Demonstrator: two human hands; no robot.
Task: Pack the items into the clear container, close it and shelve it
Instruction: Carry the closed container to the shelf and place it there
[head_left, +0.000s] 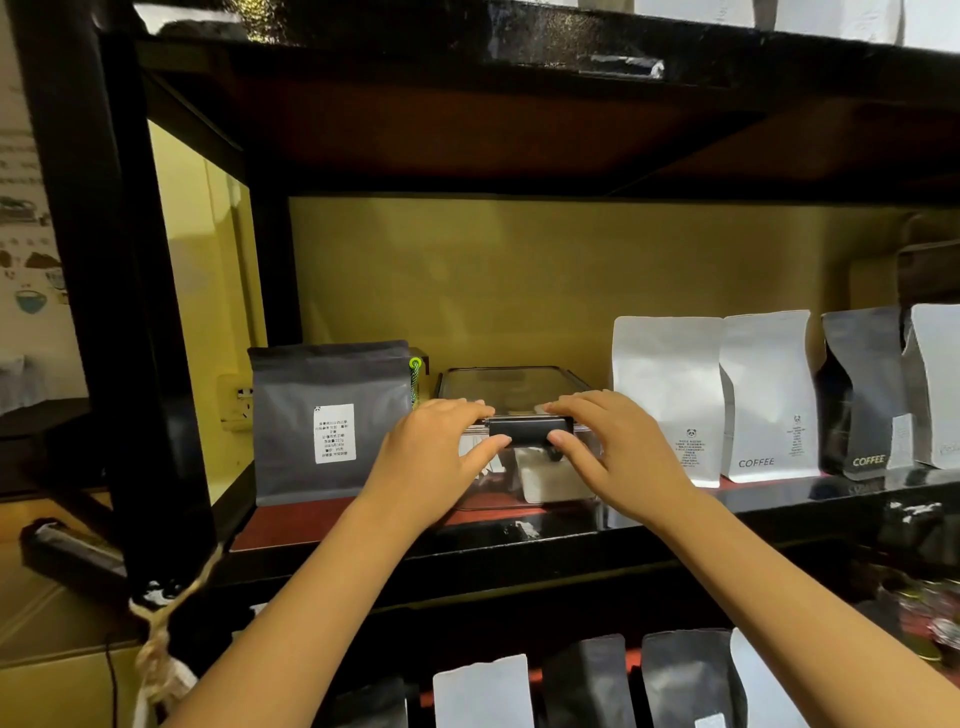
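Observation:
The clear container (514, 387) stands on the middle shelf (519, 525) between a dark grey bag and a white bag, its lid down and a black clasp (530, 432) on its near side. Pale items show dimly through its front wall. My left hand (441, 457) rests on the container's front left corner, fingers over the lid edge and thumb at the clasp. My right hand (618, 452) lies on the front right corner the same way, thumb touching the clasp's right end. Both hands press against the container without wrapping around it.
A dark grey coffee bag (332, 421) stands left of the container. White coffee bags (670, 395) and a dark one (857, 389) line the shelf to the right. More bags (483, 691) fill the lower shelf. A black frame post (135, 312) rises at left.

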